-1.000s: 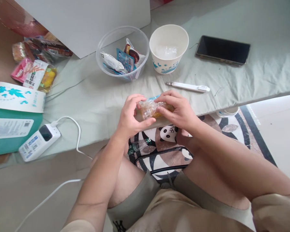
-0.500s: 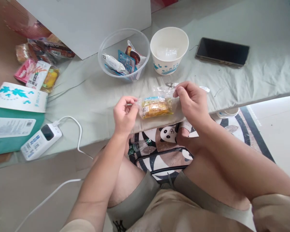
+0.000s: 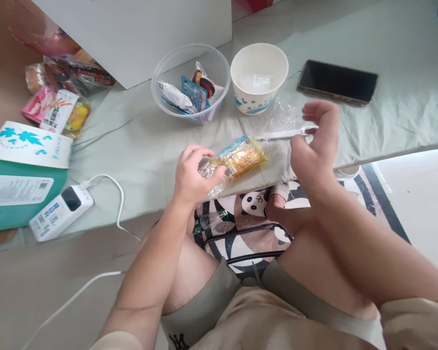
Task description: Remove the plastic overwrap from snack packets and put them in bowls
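A yellow snack packet (image 3: pixel 246 158) with a blue patch and a barcode lies slanted near the cloth's front edge. Crinkled clear plastic wrap (image 3: pixel 206 170) surrounds its left end. My left hand (image 3: pixel 191 175) is at that end, thumb and fingers spread, the thumb overlapping the packet's edge. Further right, my right hand (image 3: pixel 317 141) is raised with its fingers apart and nothing visible in them. Close to its fingertips lies a slim white tool (image 3: pixel 282 134), whose kind I cannot make out. More thin clear film (image 3: pixel 282 114) shows behind this tool.
Behind the packet stand a clear plastic bowl (image 3: pixel 156 92) holding wrapped snacks and a white paper cup (image 3: pixel 253 99) with clear plastic inside. A phone (image 3: pixel 337 81) lies at right. At left are snack packs (image 3: pixel 56 109) and a white power bank (image 3: pixel 60 214) with a cable.
Both hands have loosened from the clear wrap. My right hand has moved right and opened; my left hand has spread its fingers. The packet now lies tilted, its right end further back.
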`<state>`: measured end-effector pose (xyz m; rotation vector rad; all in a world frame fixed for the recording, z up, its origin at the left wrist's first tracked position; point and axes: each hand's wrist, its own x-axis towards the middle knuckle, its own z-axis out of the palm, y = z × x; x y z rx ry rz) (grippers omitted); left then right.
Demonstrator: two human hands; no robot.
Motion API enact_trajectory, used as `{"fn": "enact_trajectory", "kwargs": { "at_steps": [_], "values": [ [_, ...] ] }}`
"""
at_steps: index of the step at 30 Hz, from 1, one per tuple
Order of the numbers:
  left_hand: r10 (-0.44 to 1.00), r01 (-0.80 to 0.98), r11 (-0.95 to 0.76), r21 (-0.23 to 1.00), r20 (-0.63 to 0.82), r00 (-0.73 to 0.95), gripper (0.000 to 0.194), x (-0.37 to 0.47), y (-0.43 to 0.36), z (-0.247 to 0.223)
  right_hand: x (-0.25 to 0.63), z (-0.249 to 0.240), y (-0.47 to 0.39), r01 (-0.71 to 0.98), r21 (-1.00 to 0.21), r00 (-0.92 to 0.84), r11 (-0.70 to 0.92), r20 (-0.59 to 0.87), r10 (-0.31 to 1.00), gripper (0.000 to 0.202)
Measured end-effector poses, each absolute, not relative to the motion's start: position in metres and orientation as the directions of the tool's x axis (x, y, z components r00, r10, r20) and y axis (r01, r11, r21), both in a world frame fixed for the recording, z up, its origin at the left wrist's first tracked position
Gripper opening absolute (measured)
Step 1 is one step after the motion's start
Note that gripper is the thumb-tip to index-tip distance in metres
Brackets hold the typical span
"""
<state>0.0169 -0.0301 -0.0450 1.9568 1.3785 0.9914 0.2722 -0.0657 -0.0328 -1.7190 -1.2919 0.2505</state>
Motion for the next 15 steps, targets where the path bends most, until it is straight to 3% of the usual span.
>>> {"fn": "enact_trajectory", "kwargs": {
  "at_steps": [2, 6, 10, 15],
  "values": [
    [0.921, 0.593, -0.384, 0.708, 0.246, 0.304, 0.015, 0.016, -0.036, -0.044, 0.263, -0.024, -0.072, 0.775, -0.627, 0.251, 0.076, 0.417, 0.873, 0.056],
    [0.897, 0.571, -0.441, 0.693, 0.353, 0.265, 0.010, 0.014, -0.037, -0.041, 0.247, -0.025, -0.076, 0.852, -0.480, -0.040, 0.210, 0.340, 0.940, 0.060],
    [0.823, 0.504, -0.560, 0.658, 0.513, 0.244, 0.009, 0.013, -0.033, -0.038, 0.236, -0.034, -0.073, 0.860, -0.448, -0.123, 0.245, 0.284, 0.951, 0.064],
    [0.728, 0.483, -0.664, 0.571, 0.640, 0.245, 0.007, 0.013, -0.035, -0.036, 0.229, -0.033, -0.073, 0.892, -0.381, -0.124, 0.243, 0.310, 0.943, 0.051]
  ]
}}
